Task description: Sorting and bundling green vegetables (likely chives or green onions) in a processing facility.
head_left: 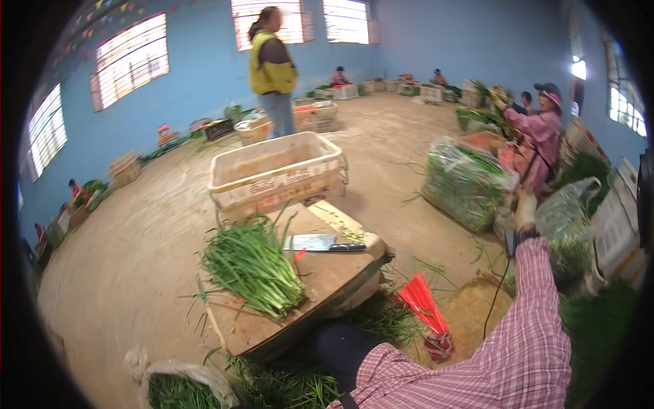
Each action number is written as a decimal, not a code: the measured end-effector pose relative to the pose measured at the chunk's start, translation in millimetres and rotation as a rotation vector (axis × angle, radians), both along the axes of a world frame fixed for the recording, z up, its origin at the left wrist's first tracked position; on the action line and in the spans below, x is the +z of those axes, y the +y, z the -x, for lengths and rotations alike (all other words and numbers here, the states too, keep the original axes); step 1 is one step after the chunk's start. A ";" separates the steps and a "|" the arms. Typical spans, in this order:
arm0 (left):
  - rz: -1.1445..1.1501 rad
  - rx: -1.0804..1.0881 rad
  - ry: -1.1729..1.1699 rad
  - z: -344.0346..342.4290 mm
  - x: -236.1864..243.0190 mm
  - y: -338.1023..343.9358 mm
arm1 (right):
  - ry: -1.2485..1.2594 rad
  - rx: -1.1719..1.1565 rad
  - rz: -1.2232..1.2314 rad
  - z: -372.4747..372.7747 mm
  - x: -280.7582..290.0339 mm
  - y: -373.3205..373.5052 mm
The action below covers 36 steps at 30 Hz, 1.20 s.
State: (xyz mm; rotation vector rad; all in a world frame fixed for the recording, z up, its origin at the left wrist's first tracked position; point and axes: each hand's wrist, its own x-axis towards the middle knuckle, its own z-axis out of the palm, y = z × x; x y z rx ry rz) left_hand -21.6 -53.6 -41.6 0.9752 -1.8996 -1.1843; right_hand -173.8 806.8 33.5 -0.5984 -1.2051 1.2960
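Note:
My right arm, in a pink checked sleeve, stretches out to the right. At its end my right hand (526,210) looks small and blurred, beside a clear plastic bag of greens (571,221); its fingers cannot be made out. My left hand is outside the picture. In front of me a bunch of long green stalks (252,267) lies on a low wooden table (327,278), pale cut ends toward me. A cleaver (320,243) with a black handle rests flat behind the stalks. Beside the table, at the right, lies a bundle of red plastic strips (424,305).
A large white crate (272,178) stands past the table. A big bag of greens (466,184) sits at the right, near a co-worker in pink (538,140). Another person (272,68) stands farther back. A sack of greens (184,388) is at the lower left.

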 end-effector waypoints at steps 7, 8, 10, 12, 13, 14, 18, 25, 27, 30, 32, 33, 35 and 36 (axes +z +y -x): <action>0.080 -0.020 0.008 -43.1 -6.5 1.6 | -0.317 0.543 0.216 66.0 -82.8 -154.7; 0.063 0.023 -0.017 -51.7 -7.4 9.0 | -0.392 0.690 0.195 84.8 -83.4 -184.4; -0.080 0.157 0.000 -68.8 -1.6 26.1 | -0.422 1.017 0.128 108.0 -68.6 -263.7; 0.015 0.164 -0.090 -71.9 6.7 21.5 | -0.438 1.281 -0.032 117.0 -67.2 -319.3; -0.163 0.188 0.074 -72.6 -26.2 -2.5 | -0.430 1.379 -0.177 118.1 -58.7 -345.9; -0.227 0.206 0.160 -72.6 -25.1 1.0 | -0.390 1.465 -0.189 122.6 -62.8 -372.6; 0.055 0.384 0.174 -110.2 -58.9 -18.5 | -0.469 1.819 -0.444 135.2 -29.5 -491.2; -0.165 1.104 0.243 -212.5 -153.7 15.3 | -0.184 2.381 -1.050 25.1 -0.7 -766.0; -0.377 1.082 0.308 -197.8 -149.8 15.3 | -0.040 2.530 -1.132 -20.5 -16.8 -819.4; -0.455 1.036 0.529 -179.0 -144.9 17.6 | 0.298 2.556 -1.405 -85.5 -80.9 -886.5; -0.464 1.018 0.461 -179.9 -150.1 19.4 | 0.394 2.433 -1.649 -119.9 -119.5 -920.9; -0.449 1.041 0.490 -179.4 -149.6 21.8 | 0.349 2.388 -1.768 -138.6 -131.5 -933.9; -0.461 1.053 0.509 -169.1 -142.4 28.4 | 0.402 2.088 -1.985 -153.8 -169.2 -954.8; -0.451 1.002 0.472 -167.8 -137.1 32.4 | 0.437 1.912 -2.108 -156.4 -179.0 -957.2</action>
